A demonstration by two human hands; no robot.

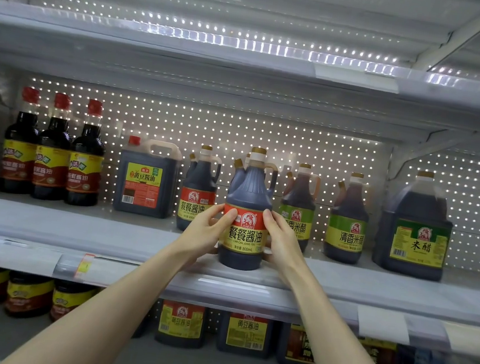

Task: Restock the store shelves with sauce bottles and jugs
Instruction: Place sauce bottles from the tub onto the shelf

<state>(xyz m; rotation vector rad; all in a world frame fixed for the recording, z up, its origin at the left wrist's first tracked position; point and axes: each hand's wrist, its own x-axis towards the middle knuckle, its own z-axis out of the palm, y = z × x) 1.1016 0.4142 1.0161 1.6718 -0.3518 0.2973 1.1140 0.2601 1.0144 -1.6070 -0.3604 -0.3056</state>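
Backdrop: white perforated metal back panel (269, 136), light glinting through its holes.
Middle shelf (103, 234): smooth grey board across frame centre.
Soy sauce bottle (249, 189): dark, bell-shaped plastic, side handle, tan cap, red-yellow label; upright at shelf's front edge, between both hands.
Left hand (206, 232): fingers curled round bottle's left side.
Right hand (281, 239): clasps its right side.

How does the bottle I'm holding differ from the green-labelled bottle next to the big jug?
The held bottle has a red top band on its label; the green-labelled bottle has a green one. The held bottle's liquid looks near black, the green-labelled bottle's reddish brown. The held bottle is at the shelf front, gripped by the left hand and right hand; the green-labelled bottle sits further back, untouched. Both have a side handle and tan cap.
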